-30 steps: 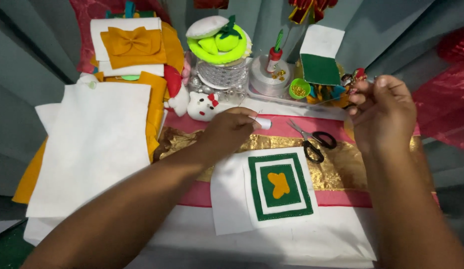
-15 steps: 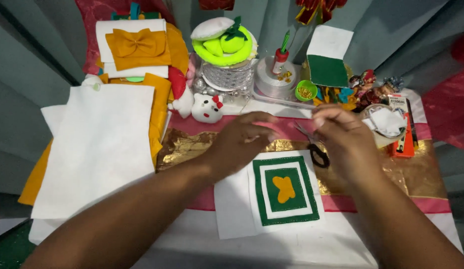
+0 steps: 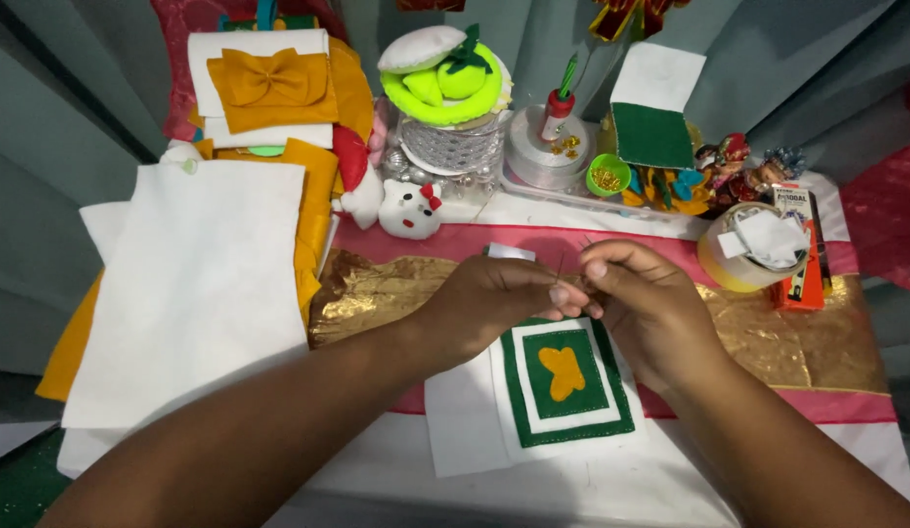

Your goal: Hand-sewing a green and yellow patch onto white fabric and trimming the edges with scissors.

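a large white felt sheet (image 3: pixel 196 293) lies at the left over mustard felt (image 3: pixel 313 210). far left, a mustard bow (image 3: pixel 271 86) sits on a fabric stack. a lime green and white felt piece (image 3: pixel 445 70) tops a glittery jar at far centre, with a small white cat plush (image 3: pixel 410 210) near it. an orange box (image 3: pixel 795 249) lies at the right.

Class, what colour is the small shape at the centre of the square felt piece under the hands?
Orange-yellow, on the green-and-white square felt piece; head view.

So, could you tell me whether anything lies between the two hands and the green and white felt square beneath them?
Nothing visible does. The left hand and right hand meet fingertip to fingertip just above the green and white felt square, partly covering its top edge.
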